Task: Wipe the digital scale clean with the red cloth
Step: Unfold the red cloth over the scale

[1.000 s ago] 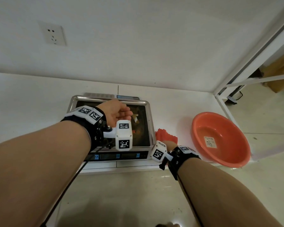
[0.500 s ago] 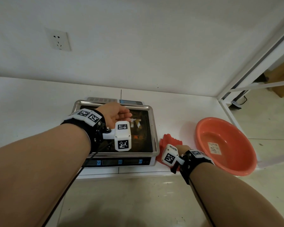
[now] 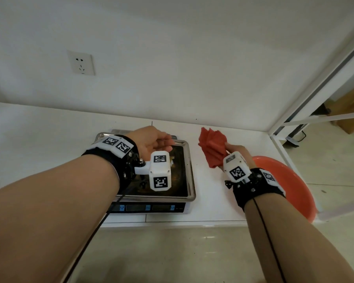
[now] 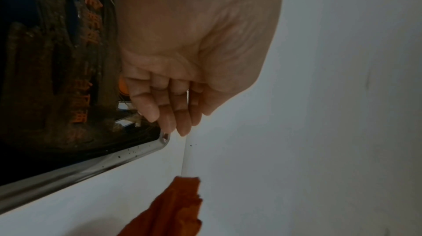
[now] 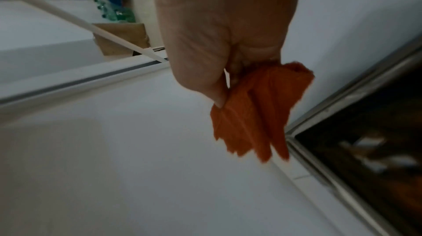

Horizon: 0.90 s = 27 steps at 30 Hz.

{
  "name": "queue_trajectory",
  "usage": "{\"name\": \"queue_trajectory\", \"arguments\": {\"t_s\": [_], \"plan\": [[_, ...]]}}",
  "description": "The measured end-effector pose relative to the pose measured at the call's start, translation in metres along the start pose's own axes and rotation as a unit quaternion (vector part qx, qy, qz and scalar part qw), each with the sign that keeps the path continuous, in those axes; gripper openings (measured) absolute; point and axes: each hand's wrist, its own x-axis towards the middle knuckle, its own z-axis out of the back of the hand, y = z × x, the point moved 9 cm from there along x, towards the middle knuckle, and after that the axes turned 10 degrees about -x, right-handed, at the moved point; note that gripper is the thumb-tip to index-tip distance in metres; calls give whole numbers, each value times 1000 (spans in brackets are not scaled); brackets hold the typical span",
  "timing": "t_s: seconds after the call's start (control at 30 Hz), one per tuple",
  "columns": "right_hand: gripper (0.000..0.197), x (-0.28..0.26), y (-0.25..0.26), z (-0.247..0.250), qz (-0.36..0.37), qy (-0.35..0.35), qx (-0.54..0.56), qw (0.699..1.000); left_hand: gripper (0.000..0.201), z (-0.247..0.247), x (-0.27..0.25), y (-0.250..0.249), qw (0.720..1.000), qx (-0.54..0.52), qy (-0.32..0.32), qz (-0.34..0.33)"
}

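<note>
White wall and a white tiled counter (image 3: 49, 127) fill most of what I see from the head camera, with a wall socket (image 3: 81, 62) high above the digital scale (image 3: 184, 160), which is my landmark. That scale sits on the counter near its front edge, its steel tray dark and stained inside, its display strip facing me.

My left hand (image 3: 151, 140) hovers over the far part of the scale's tray, and I cannot tell whether it touches the rim. From the left wrist camera its fingers (image 4: 160, 106) are loosely curled together, pointing down past the tray's far corner, and they hold nothing.

My right hand (image 3: 238, 153) is up off the counter just beside the scale, on the side away from the socket. It grips the red cloth (image 3: 213, 148): in the right wrist view the thumb (image 5: 205, 77) and curled fingers pinch one bunched end, and the rest of the red cloth (image 5: 255, 113) hangs in loose folds close to the tray's steel rim (image 5: 342, 95), not touching it as far as I can see. The cloth's lower end also shows at the bottom of the left wrist view (image 4: 173, 209).

Beyond my right wrist, further from the scale, an orange basin (image 3: 290, 184) sits partly hidden by my forearm. A white metal frame (image 3: 315, 78) rises past it.
</note>
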Motion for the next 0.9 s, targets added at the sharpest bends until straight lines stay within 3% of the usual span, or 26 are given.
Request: {"name": "queue_trajectory", "arguments": {"t_s": [0.3,0.47,0.53,0.63,0.77,0.9], "plan": [[38,-15,3,-82,-19,137,-114,984,12,-37,-10,-8,996,-20,86,-26],[43,-6,-8,-87,-25,140,-189,972,24,-33,-6,-9,989,-64,133,-15],[39,-6,-8,-86,-33,115,-229,966,35,-32,-9,-11,984,-79,160,-10],[36,-4,-8,-87,-30,94,-262,960,34,-28,-12,-14,985,-63,162,-8],[24,-2,-7,-92,-23,71,-256,964,35,-6,-7,-17,994,-64,90,-18],[24,7,-5,-82,-11,-16,-195,981,35,7,-11,-29,993,-79,55,-71]]}}
